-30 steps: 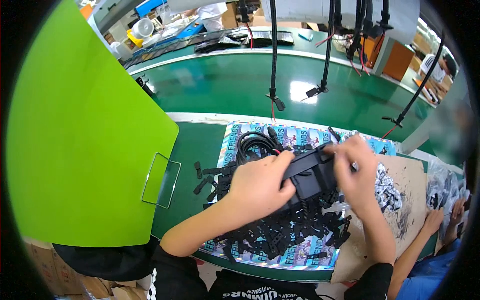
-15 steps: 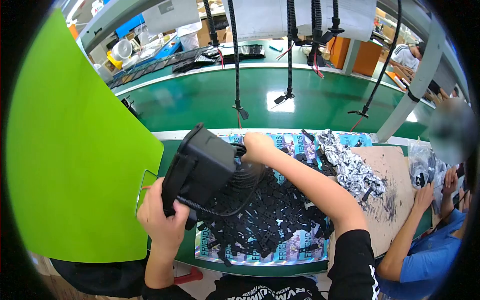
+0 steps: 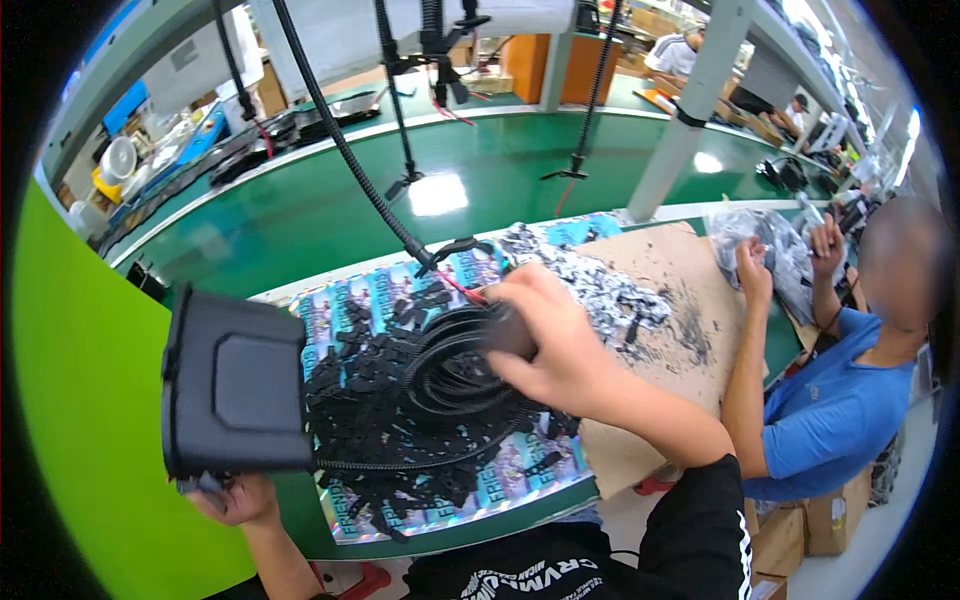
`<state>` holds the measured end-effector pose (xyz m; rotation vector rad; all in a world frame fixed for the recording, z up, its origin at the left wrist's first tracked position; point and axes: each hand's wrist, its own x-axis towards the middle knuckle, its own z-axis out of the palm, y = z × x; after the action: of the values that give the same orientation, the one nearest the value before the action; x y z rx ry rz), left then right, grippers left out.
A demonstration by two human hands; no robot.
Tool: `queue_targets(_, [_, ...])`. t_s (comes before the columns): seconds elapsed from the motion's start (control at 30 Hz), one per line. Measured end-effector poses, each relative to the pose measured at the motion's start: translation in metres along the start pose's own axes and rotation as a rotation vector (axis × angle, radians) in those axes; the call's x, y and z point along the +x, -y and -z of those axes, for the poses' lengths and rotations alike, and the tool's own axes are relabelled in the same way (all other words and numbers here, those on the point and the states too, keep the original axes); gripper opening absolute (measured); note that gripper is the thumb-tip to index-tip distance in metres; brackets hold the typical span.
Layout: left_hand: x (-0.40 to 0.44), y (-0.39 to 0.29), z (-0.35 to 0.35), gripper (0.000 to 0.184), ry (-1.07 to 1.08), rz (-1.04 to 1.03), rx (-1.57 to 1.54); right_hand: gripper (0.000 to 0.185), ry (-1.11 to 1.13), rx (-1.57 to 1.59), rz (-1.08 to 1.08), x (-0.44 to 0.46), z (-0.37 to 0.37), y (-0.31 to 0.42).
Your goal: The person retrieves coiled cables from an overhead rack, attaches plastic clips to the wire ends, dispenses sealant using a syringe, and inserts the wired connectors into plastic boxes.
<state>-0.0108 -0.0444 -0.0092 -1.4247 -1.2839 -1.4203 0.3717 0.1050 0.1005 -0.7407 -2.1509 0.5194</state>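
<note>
My left hand (image 3: 238, 498) is closed on the lower edge of a black plastic housing (image 3: 258, 390), its fingers partly hidden behind it. The housing is tilted above the left side of the table. A coil of black corrugated cable (image 3: 430, 375) runs from the housing across a pile of small black pieces (image 3: 350, 440). My right hand (image 3: 560, 335) is closed around a dark, blurred cable end (image 3: 510, 332) at the coil's right side. Just by its fingertips, a hanging black corrugated cable (image 3: 345, 150) ends in a clip and red wires (image 3: 455, 286).
The pieces lie on a printed sheet (image 3: 350, 515). Beyond them are crumpled black-and-white strips (image 3: 600, 290) and stained cardboard (image 3: 690, 270). A co-worker in a blue shirt (image 3: 840, 400) handles plastic bags (image 3: 760, 235) at right. A green panel (image 3: 90, 420) stands at left; more cables (image 3: 595, 90) hang overhead.
The view has swung right. The housing has turned and moved left with my left hand. My right hand now has a dark cable end at the hanging cable's red wires, the coil spread below.
</note>
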Motion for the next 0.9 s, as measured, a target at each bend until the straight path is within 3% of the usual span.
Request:
queue_targets(0.07, [0.029, -0.029, -0.021, 0.043, 0.070, -0.068, 0.101, 0.046, -0.005, -0.034, -0.228, -0.015, 0.027, 0.012])
queue_targets(0.2, [0.071, -0.096, -0.061, 0.052, 0.320, -0.111, -0.001, 0.037, -0.039, -0.280, -0.345, -0.047, 0.072, 0.017])
queue_targets(0.3, [0.090, -0.149, -0.096, 0.048, 0.502, -0.027, -0.445, 0.038, -0.204, -0.501, -0.246, -0.058, 0.110, 0.025])
queue_targets(0.43, [0.082, -0.214, -0.148, 0.042, 0.828, 0.160, -0.679, 0.043, -0.531, -0.975, 0.065, -0.051, 0.164, 0.050])
queue_targets(0.5, [0.069, -0.254, -0.181, 0.034, 0.997, 0.331, -0.816, 0.042, -0.624, -1.010, 0.214, -0.035, 0.194, 0.052])
queue_targets(0.57, [0.049, -0.297, -0.210, 0.038, 1.320, 0.510, -1.023, 0.038, -0.775, -0.961, 0.284, -0.020, 0.226, 0.024])
queue_targets(0.63, [0.006, -0.350, -0.248, 0.033, 1.283, 0.628, -1.255, 0.043, -0.742, -1.027, 0.296, 0.002, 0.252, -0.014])
queue_targets(0.67, [0.004, -0.368, -0.260, 0.031, 1.442, 0.727, -1.295, 0.046, -0.703, -1.038, 0.280, 0.011, 0.262, -0.042])
queue_targets(0.7, [-0.017, -0.393, -0.277, 0.031, 1.577, 1.043, -1.489, 0.047, -0.615, -0.938, 0.048, 0.018, 0.265, -0.063])
queue_targets(0.73, [-0.026, -0.406, -0.286, 0.031, 1.593, 1.121, -1.473, 0.049, -0.509, -0.855, -0.178, 0.023, 0.269, -0.082])
queue_targets(0.87, [-0.068, -0.430, -0.308, 0.037, 1.634, 1.338, -1.445, 0.051, -0.087, -0.800, -0.380, -0.001, 0.274, -0.175])
queue_targets(0.9, [-0.072, -0.434, -0.310, 0.040, 1.618, 1.262, -1.372, 0.052, -0.046, -0.756, -0.425, -0.012, 0.271, -0.196])
